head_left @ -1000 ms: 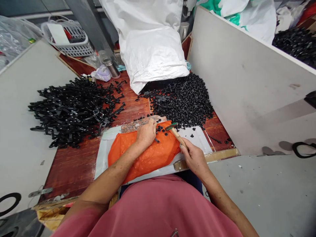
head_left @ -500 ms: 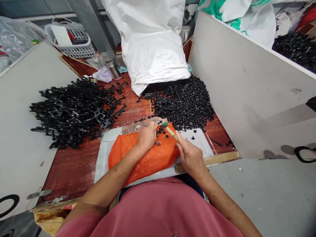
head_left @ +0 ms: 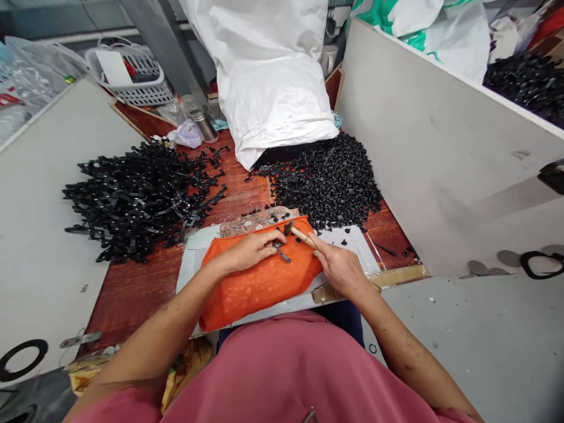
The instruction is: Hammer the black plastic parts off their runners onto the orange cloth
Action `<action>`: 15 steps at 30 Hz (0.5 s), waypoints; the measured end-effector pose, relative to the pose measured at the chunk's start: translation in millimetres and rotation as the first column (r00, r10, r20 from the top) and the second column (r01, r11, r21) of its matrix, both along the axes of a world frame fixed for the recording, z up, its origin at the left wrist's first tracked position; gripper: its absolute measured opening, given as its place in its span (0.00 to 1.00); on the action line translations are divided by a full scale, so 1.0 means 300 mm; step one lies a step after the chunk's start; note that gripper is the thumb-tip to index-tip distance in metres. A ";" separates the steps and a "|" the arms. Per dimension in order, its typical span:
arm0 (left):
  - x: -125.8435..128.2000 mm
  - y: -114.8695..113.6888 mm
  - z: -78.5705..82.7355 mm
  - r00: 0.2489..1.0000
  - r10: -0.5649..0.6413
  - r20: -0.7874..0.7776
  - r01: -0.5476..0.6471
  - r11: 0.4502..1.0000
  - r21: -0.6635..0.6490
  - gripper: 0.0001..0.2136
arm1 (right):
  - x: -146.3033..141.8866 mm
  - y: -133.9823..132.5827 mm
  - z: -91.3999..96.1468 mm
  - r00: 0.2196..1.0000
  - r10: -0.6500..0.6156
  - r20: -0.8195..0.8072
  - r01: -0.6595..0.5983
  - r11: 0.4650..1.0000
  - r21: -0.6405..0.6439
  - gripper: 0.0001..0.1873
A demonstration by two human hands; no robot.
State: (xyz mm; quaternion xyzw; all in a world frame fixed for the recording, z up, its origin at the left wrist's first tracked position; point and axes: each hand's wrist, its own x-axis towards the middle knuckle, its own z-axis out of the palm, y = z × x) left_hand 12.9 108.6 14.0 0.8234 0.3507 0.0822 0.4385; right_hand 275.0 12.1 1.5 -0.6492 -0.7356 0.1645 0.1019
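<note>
My right hand (head_left: 341,267) is closed around the pale wooden handle of a small hammer (head_left: 304,236). The hammer's dark head lies over the far edge of an orange cloth cushion (head_left: 259,282). Close to that head, the fingertips of my left hand (head_left: 251,249) pinch a thin black plastic strip (head_left: 283,254), whose near end sticks out over the cloth. Its other end is partly hidden by my fingers. Just beyond the cushion a speckled stone slab (head_left: 247,224) shows, with small black pieces near it.
A heap of black strips (head_left: 132,202) lies to the left. Small black studs (head_left: 335,182) are piled at the right, below a white sack (head_left: 277,88). Grey panels (head_left: 432,147) flank the red-brown table (head_left: 132,294). A steel flask (head_left: 203,124) and a basket (head_left: 141,91) stand behind.
My left hand has shifted left and lies lower, with the black strip now showing more at its fingertips. Loose black studs on the cushion are fewer. The hammer stays in my right hand.
</note>
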 end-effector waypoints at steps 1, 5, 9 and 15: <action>0.003 -0.010 0.000 0.999 -0.031 -0.016 0.031 0.999 0.016 0.12 | 0.001 0.003 0.006 1.000 0.013 -0.009 -0.013 1.000 0.008 0.29; 0.027 -0.045 -0.009 0.991 0.044 -0.125 -0.036 0.997 0.065 0.09 | 0.013 -0.009 0.017 0.995 -0.001 -0.104 0.006 0.999 0.054 0.29; 0.011 -0.046 -0.014 0.975 0.185 -0.124 -0.173 0.979 0.106 0.11 | 0.053 -0.057 0.000 0.941 -0.118 -0.319 0.147 0.987 0.068 0.28; -0.023 -0.071 0.030 0.872 0.174 -0.457 0.059 0.890 0.452 0.19 | 0.108 -0.141 -0.048 0.929 -0.231 -0.288 0.236 0.972 -0.018 0.27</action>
